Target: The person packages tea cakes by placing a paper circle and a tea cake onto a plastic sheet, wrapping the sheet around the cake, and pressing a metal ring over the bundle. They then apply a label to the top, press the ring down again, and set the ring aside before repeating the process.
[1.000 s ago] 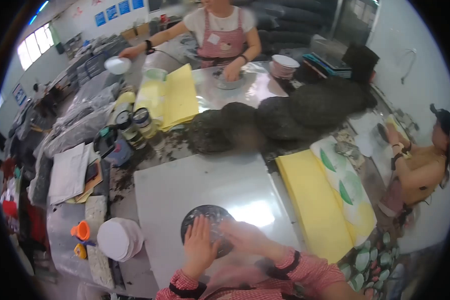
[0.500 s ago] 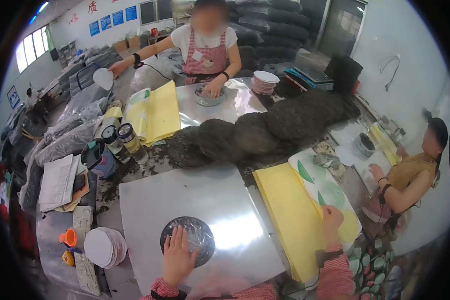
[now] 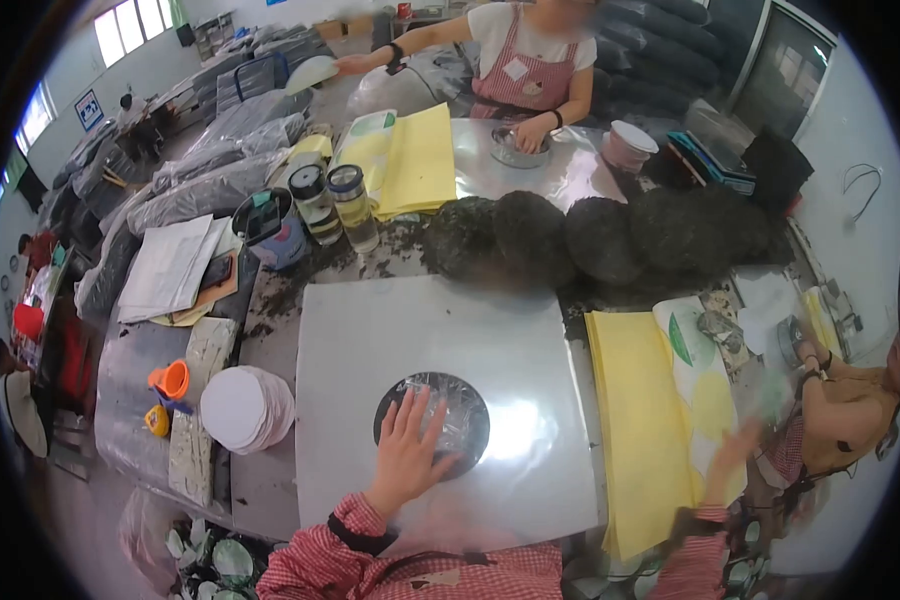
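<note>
My left hand (image 3: 408, 450) lies flat, fingers spread, on a dark round disc (image 3: 465, 415) under clear wrinkled film, on a shiny metal sheet (image 3: 350, 330). My right hand (image 3: 732, 455) is over the right edge of the yellow sheets (image 3: 630, 430), beside a white sheet with green leaf prints (image 3: 678, 335). It is smeared by motion, and a blurred pale green shape (image 3: 767, 398) shows just beyond its fingers. Whether the hand holds that shape is unclear.
Dark round cakes (image 3: 605, 240) lie in a row behind the sheet. White paper discs (image 3: 247, 408), orange cups (image 3: 173, 378), a bucket (image 3: 275, 235) and two bottles (image 3: 352, 215) stand left. One co-worker (image 3: 530, 60) faces me; another (image 3: 845, 410) is at the right.
The view has turned left and down. My right hand has moved outward from the yellow and printed sheets. My left hand remains on the disc, fingers more spread.
</note>
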### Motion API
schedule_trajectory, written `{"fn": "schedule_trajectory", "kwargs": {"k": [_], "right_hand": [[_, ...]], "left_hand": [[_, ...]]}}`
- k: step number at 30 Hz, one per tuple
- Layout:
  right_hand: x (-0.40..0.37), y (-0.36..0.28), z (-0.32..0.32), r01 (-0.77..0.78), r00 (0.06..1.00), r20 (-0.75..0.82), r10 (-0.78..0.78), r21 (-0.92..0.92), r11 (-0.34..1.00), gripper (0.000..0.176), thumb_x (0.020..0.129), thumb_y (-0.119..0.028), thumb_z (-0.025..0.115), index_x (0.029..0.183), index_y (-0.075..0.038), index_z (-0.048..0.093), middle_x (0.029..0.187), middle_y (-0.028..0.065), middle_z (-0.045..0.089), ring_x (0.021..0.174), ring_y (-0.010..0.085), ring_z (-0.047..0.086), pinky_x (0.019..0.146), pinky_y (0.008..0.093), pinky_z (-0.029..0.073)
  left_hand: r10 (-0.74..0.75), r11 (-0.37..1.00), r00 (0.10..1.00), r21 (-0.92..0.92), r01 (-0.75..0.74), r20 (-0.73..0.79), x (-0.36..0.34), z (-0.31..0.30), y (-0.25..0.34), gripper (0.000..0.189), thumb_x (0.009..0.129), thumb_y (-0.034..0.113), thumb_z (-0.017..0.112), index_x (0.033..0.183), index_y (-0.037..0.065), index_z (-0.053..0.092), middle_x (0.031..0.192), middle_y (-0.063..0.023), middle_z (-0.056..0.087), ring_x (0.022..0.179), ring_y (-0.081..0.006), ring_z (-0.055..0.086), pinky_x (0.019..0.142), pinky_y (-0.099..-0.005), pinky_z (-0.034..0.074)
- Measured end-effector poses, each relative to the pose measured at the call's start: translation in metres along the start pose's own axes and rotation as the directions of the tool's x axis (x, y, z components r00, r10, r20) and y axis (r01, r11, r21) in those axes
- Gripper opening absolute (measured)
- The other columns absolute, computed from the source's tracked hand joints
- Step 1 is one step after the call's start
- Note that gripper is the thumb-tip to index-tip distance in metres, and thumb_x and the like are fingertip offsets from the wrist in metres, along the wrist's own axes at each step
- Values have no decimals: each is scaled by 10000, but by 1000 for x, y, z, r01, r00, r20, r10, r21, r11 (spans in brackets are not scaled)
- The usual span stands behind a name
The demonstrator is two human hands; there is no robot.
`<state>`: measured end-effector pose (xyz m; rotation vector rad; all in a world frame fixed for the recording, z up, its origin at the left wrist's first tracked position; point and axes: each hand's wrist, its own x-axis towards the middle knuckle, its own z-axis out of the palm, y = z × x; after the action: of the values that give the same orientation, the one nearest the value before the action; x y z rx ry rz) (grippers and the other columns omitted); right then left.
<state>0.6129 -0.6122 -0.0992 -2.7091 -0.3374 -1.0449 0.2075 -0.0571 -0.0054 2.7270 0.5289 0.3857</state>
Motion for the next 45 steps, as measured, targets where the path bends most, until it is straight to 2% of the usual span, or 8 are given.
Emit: {"fn": "schedule_trajectory", "kwargs": {"k": [5,8,16,18,20,26,43,45], "right_hand": [[-67,-408,-89,255,708,205,-676,819,515,743,797,-243,772,1444,-26,478,1476,294,441,1358,481,444,1093,509,437],[-70,-470,-115,358,503,15,-864,907,224,778,793,-365,776,1442,-44,492,1479,265,454,1349,441,477,1078,487,459],[-47,-510,-113,282,340,54,-939,946,157,796,878,-474,667,1500,-45,417,1456,228,485,1395,363,448,1186,495,286],[-54,-541,-93,-619,419,495,-762,769,159,759,952,-496,560,1525,-38,366,1482,247,448,1431,360,401,1184,572,235],[-67,-546,-84,-488,406,443,-800,845,220,747,993,-531,471,1534,-33,340,1515,269,397,1442,414,357,1173,630,191],[-79,-560,-112,509,1,50,-999,860,44,708,877,-583,613,1464,-200,511,1594,184,334,1488,432,251,1127,739,157],[-127,-520,-100,388,436,90,-895,879,278,867,754,-405,832,1434,-16,462,1381,259,509,1271,458,469,1056,583,383],[-156,-541,-132,-6,334,75,-940,997,77,829,805,-364,802,1472,-26,444,1380,246,542,1261,421,511,1046,536,406]], "left_hand": [[38,991,993,127,-52,113,1,-2,2,562,925,405,641,1404,123,562,1502,-151,474,1465,-390,323,1178,-563,239],[-69,808,996,-588,23,-55,0,4,-7,514,841,292,743,1312,119,630,1341,-94,623,1337,-337,495,1140,-497,345],[-149,660,987,-749,58,-55,-1,2,-5,641,801,359,812,1337,87,590,1345,-110,614,1268,-309,559,1116,-454,396],[-229,629,965,-776,45,-129,0,-12,-4,612,798,213,803,1332,34,565,1329,-182,598,1248,-326,565,1070,-421,445],[166,970,985,-189,-154,53,-8,-2,-26,542,852,121,691,1357,12,528,1364,-221,561,1316,-371,494,1100,-431,414],[-571,665,821,-575,476,20,-54,-19,-50,491,964,144,547,1429,13,467,1309,-230,590,1114,-391,617,900,-460,512],[-17,982,993,-191,-6,-117,-58,-25,75,637,857,76,591,1476,32,446,900,-94,677,672,-261,679,515,-389,533],[-109,986,987,113,122,-119,-84,28,60,639,855,78,593,1475,26,446,917,-92,681,695,-253,685,526,-379,536]]}}
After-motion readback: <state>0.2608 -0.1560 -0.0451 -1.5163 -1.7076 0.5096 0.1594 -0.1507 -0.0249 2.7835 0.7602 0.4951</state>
